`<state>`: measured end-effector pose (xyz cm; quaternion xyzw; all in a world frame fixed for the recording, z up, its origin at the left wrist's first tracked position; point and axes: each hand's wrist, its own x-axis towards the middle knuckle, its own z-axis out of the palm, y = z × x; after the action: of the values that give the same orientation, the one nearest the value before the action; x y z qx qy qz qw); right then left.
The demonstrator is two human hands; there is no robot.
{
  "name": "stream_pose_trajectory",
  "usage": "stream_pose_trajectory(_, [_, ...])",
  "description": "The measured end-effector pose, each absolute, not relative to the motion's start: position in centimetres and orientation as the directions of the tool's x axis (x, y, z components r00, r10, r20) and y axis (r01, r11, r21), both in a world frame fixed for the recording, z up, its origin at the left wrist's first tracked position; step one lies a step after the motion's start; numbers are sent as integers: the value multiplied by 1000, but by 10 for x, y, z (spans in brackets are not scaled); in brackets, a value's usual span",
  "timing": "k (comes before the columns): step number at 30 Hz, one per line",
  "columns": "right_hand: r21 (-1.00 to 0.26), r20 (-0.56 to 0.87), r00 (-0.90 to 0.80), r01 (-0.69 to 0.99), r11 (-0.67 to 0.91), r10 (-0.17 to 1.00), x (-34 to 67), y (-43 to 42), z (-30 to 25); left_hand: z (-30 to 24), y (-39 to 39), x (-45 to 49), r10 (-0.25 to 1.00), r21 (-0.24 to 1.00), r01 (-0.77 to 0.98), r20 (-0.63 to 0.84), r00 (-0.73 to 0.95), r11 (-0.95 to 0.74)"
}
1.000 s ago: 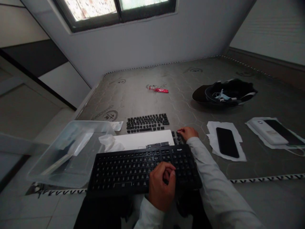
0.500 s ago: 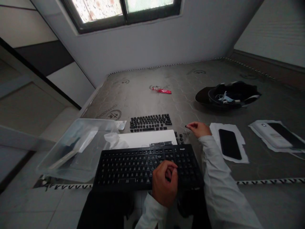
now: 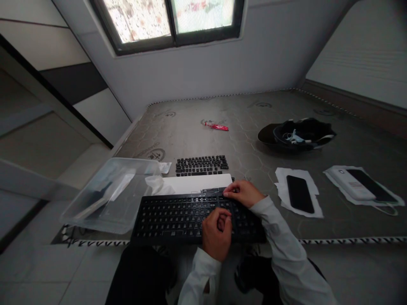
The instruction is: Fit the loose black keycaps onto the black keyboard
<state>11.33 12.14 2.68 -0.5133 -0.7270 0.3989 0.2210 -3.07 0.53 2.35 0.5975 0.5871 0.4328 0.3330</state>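
A black keyboard [image 3: 184, 216] with its keycaps off lies across the near edge of the mattress, above my knees. My left hand [image 3: 216, 233] is closed over its right-hand part, fingers curled together; what they hold, if anything, is hidden. The right hand [image 3: 244, 192] reaches over the keyboard's upper right, thumb and finger pinched on a small dark keycap that barely shows. Behind the keyboard, loose black keycaps [image 3: 202, 164] are laid out in rows. A white board [image 3: 197, 183] lies between them and the keyboard, with a small dark tool [image 3: 212, 190] on it.
At the left stands a clear plastic bin [image 3: 111, 203] with a brush-like thing inside, and crumpled tissue [image 3: 156, 184] beside it. On the right lie a phone [image 3: 299, 193] on white paper, a white power bank [image 3: 352, 184] and a black cap [image 3: 297, 133]. Farther back is a red packet [image 3: 216, 126].
My right hand has moved left from beside the loose keycaps to the keyboard's upper right. My left hand stays curled over the keyboard. The view has tilted up slightly.
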Motion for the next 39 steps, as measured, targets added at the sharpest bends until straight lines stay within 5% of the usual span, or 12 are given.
stream_pose_trajectory(39, [-734,-65,-264,666,133,962,110,114,21,20,5,-25,990,879,466,134,-39,-101])
